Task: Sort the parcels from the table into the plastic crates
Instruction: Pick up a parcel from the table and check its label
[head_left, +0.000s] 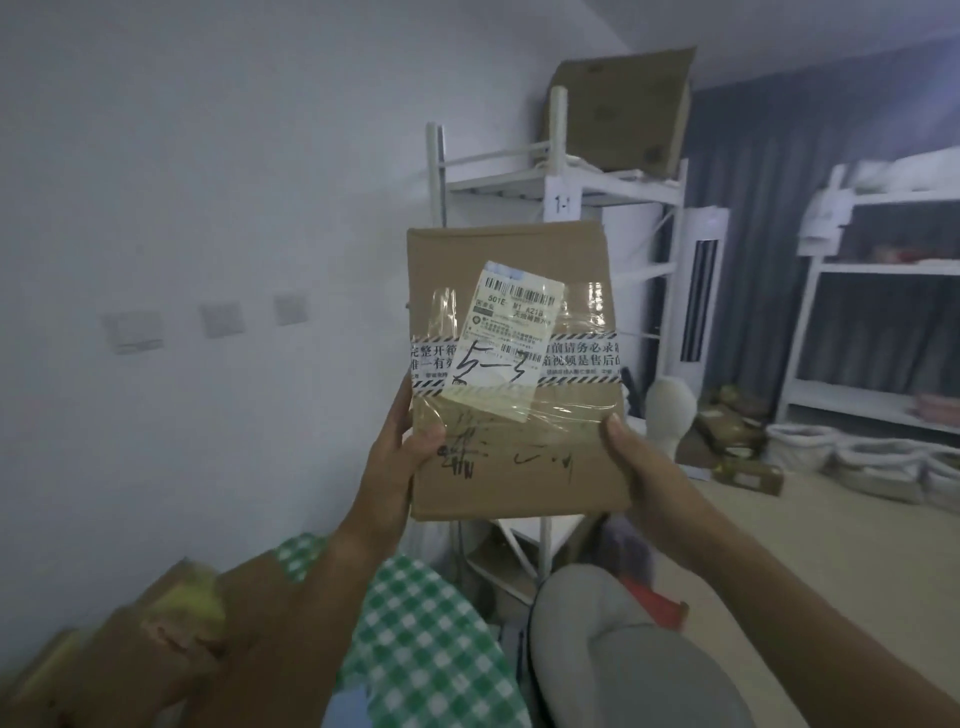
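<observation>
Two hands are lifted in front of you, in the middle of the frame, and both are clamped on one parcel (511, 374). Your left hand (402, 452) comes up from the lower left with the wrist bent a little back; its thumb lies on the front face near the lower left corner and the other fingers are hidden behind the box. Your right hand (641, 457) comes from the lower right along a long straight forearm; its thumb presses on the right edge, at about the same height as the left thumb.

The parcel is a flat brown cardboard box, held up in the air with its wide face turned to you. Its long axis stands nearly upright, leaning a little to the left at the top. One white shipping label (506, 345) sits on the face, tilted, with its barcodes at the top, and one printed tape band (576, 364) crosses the box from side to side. Some handwriting is on the lower part.

Behind the parcel stands one white metal shelf (566, 187), and one bigger cardboard box (623, 109) rests on its top. At the lower left, more brown parcels (156, 623) are seen, too blurred to count.
</observation>
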